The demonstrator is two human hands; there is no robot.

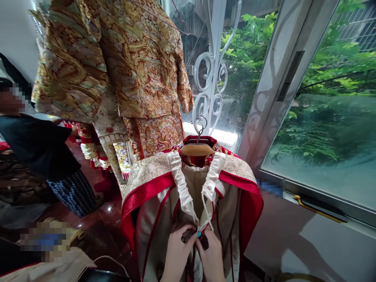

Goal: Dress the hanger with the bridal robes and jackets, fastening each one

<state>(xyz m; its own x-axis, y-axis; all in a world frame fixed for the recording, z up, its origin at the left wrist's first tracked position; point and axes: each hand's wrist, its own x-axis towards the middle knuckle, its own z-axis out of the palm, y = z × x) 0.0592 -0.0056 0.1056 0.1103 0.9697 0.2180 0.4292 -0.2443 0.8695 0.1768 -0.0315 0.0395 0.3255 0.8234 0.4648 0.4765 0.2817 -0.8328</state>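
1. The left hand has finger and thumb pinched together on the robe, low down its front. The right hand pinches there too.
2. One small blue bit is between the fingertips.
3. Two white strings hang above the hands.
4. The one robe hangs long-ways up and down, neck up, on one wooden hanger, near the window.
5. One person is at the left.
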